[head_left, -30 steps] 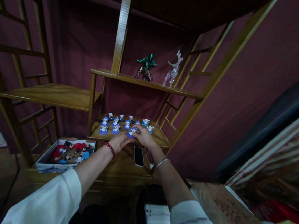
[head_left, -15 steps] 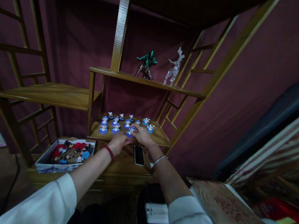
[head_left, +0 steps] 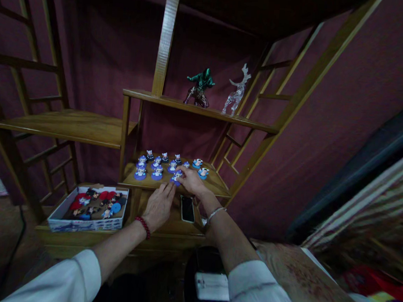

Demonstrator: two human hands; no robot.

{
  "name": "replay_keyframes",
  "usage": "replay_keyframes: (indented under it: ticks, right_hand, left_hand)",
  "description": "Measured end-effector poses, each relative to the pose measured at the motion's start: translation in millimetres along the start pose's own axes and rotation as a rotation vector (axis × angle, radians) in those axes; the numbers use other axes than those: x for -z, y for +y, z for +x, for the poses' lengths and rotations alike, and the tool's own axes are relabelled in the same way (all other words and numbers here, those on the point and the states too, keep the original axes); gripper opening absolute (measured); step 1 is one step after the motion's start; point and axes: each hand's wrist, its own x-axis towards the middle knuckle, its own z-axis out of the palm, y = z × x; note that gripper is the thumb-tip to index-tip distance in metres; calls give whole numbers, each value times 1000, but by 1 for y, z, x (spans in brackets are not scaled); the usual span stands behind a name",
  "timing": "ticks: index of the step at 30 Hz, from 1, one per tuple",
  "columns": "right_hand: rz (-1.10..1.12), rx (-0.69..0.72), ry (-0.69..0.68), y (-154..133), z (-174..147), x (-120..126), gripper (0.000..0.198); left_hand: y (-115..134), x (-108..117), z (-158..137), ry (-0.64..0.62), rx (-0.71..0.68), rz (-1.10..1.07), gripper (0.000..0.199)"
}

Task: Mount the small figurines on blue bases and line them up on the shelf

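My right hand (head_left: 191, 182) grips a small purple-and-white figurine (head_left: 176, 177) at the front of the low wooden shelf (head_left: 205, 187). Its thumb and fingers pinch the figurine's side. Just below the shelf's front edge is my left hand (head_left: 160, 204), back up, fingers stretched toward the figurine and holding nothing. To the left stand matching purple figurines (head_left: 157, 172) in rows, with several dark-based figurines (head_left: 165, 157) behind them. Right of my right hand are two blue-based figurines (head_left: 203, 172). The fingers partly cover the held figurine.
A cardboard box (head_left: 87, 226) with several loose figurines sits at the lower left. Below the shelf lies a phone (head_left: 187, 209). On the upper shelf (head_left: 177, 104) stand a green crouching statue (head_left: 200, 86) and a clear deer (head_left: 236, 92). A white object (head_left: 211, 287) rests below.
My left hand has drawn back from beside the figurine, down and toward me, and turned back up with its fingers straightened. My right hand stays on the figurine.
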Motion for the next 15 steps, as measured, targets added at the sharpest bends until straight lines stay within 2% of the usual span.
replay_keyframes:
  ticks: [3, 5, 15]
  right_hand:
    - [-2, 30, -9, 0, 0, 1, 32]
    - [-6, 52, -21, 0, -1, 2, 33]
    - [-79, 110, -104, 0, 4, 7, 31]
  left_hand:
    - [-5, -2, -2, -65, -73, 323, 60]
    - [-6, -2, -4, -78, -98, 422, 61]
    - [-7, 0, -4, -107, -104, 484, 54]
